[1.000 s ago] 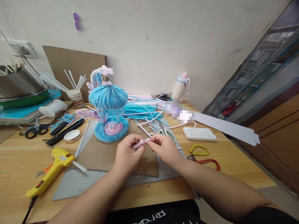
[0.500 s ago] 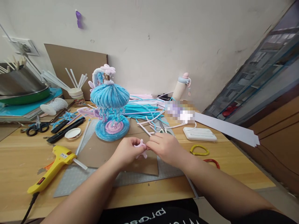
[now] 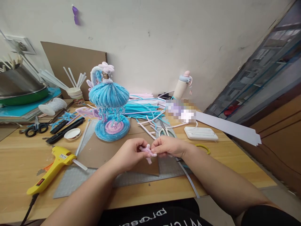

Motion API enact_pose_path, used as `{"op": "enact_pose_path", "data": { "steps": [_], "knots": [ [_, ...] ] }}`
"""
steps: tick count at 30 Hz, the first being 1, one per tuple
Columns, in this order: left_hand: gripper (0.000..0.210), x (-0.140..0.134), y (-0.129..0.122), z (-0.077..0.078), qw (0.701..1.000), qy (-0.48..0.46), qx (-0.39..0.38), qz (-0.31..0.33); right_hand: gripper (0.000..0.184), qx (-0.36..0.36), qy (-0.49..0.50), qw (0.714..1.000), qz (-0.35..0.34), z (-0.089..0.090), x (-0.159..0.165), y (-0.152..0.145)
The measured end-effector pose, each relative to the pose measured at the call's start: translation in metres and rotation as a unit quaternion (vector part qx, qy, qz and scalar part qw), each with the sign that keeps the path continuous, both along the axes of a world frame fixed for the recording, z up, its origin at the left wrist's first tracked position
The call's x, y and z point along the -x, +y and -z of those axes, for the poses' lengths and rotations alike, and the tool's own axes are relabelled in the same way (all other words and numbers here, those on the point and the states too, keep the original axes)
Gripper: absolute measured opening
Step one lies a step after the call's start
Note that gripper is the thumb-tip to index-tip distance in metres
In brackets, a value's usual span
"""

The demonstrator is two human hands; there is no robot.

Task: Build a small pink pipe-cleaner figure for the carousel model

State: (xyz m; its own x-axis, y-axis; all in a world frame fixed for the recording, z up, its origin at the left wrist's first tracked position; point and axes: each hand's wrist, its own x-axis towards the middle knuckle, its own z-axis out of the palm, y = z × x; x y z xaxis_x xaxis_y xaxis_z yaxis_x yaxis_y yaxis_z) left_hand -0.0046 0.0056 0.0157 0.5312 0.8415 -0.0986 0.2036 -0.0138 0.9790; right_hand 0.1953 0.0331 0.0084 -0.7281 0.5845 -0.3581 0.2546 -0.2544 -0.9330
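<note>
Above cardboard (image 3: 101,153), the left hand (image 3: 128,153) pinches a fuzzy pink piece (image 3: 148,152) at its 9 o'clock side, the right hand (image 3: 169,145) at 3 o'clock, apparently shaping it. A blue jellyfish-like model (image 3: 109,95) stands toward 11 o'clock; further bending would call for a steady left grip.

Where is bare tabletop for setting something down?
Bare wooden table shows left of the yellow plastic glue gun, below the black-handled metal scissors, and between the right forearm and the near right corner. Behind the pink fuzzy piece crowd the blue fuzzy jellyfish-shaped figure and blue fuzzy stems.
</note>
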Motion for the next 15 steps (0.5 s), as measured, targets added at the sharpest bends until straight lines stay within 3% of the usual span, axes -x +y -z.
{"op": "enact_pose_path", "data": {
  "steps": [2,4,8,11,15],
  "knots": [
    [0.019,0.000,0.000,-0.003,0.998,-0.055,0.027,0.000,0.032,0.043,0.039,0.998,0.030,-0.001,0.003,-0.003],
    [0.023,0.001,0.001,-0.005,0.992,-0.117,0.049,-0.010,0.032,0.007,0.069,0.992,0.104,-0.004,0.010,-0.008],
    [0.025,0.000,0.003,-0.003,0.968,-0.227,0.082,-0.070,0.018,-0.209,0.085,0.949,0.219,-0.011,0.023,-0.020],
    [0.024,-0.001,0.005,0.003,0.955,-0.254,0.079,-0.129,0.013,-0.351,0.022,0.911,0.217,-0.015,0.025,-0.028],
    [0.022,-0.004,0.004,0.007,0.952,-0.252,0.057,-0.164,0.013,-0.437,-0.069,0.873,0.206,-0.015,0.022,-0.034]
  ]
}}
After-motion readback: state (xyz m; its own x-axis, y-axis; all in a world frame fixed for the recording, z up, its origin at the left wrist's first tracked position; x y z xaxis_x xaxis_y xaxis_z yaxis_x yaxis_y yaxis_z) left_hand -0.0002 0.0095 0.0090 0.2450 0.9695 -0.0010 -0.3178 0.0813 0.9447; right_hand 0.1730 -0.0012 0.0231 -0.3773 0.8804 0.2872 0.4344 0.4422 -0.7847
